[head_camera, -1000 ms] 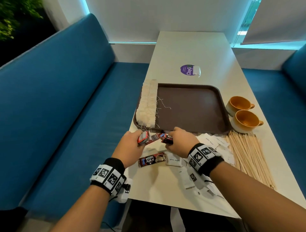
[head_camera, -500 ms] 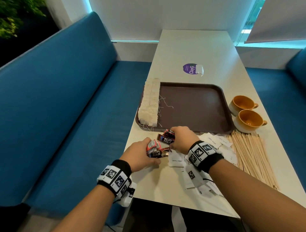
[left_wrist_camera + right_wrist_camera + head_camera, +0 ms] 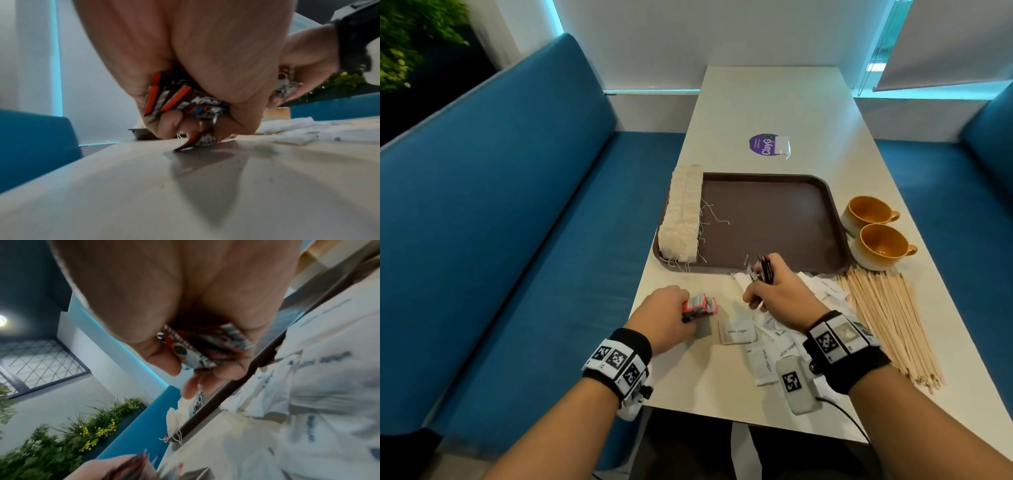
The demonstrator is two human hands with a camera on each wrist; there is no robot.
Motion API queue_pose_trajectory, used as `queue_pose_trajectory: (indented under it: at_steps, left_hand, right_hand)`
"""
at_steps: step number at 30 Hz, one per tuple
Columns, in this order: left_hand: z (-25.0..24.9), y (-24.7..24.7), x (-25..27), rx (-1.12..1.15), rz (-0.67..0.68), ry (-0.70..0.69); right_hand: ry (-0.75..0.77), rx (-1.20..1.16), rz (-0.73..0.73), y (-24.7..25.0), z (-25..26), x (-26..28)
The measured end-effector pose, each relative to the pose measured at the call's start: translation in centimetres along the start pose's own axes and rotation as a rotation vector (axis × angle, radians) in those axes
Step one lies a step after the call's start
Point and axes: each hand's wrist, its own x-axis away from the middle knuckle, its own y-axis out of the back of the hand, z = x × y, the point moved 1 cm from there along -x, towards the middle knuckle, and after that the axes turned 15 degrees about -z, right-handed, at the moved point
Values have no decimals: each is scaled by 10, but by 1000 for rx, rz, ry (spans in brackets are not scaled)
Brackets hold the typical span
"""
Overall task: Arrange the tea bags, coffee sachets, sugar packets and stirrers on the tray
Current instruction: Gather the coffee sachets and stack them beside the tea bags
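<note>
From the head view, my left hand [image 3: 671,317] is curled around a bundle of red and black foil coffee sachets [image 3: 698,307], low at the centre-left of the frame on the pale table [image 3: 774,102]. My right hand [image 3: 779,291] pinches a second bunch of dark sachets [image 3: 763,269] just at the near rim of the brown plastic tray [image 3: 767,219]. The row of cream paper tea bags [image 3: 683,216] fills the tray's left edge; the rest of the tray floor is bare, so I judge there is ample room to lay sachets just right of the loose strings. White paper sugar packets [image 3: 738,331] lie scattered at lower centre, and the pale wooden stirrers [image 3: 887,318] lie fanned at the right, below two orange ceramic cups [image 3: 880,240].

From the left wrist view, the grip is closed tight; one sachet [image 3: 197,140] sticks out below the fingers and touches the table. I would square this stack against the table before lifting, since a loose one could drop.

From the right wrist view, thumb and fingers clamp the sachets' ends [image 3: 197,352], with the tray's rim [image 3: 218,404] running diagonally just beyond. I would lift clear of that raised rim and keep off the tea bag strings.
</note>
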Motion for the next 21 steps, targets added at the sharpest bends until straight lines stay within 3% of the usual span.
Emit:
queue_pose_trajectory:
  at_steps: [4, 8, 12, 21]
  left_hand:
    - [-6, 8, 10, 380, -157, 201]
    - [-36, 9, 22, 835, -107, 277]
    - [-67, -3, 27, 1020, -78, 300]
    - [-102, -17, 36, 1316, 121, 401]
  right_hand:
    - [-47, -227, 19, -5, -4, 19]
    - [-125, -456, 3, -14, 4, 33]
    - [-214, -716, 50, -24, 17, 48]
    - [-207, -527, -50, -10, 11, 57]
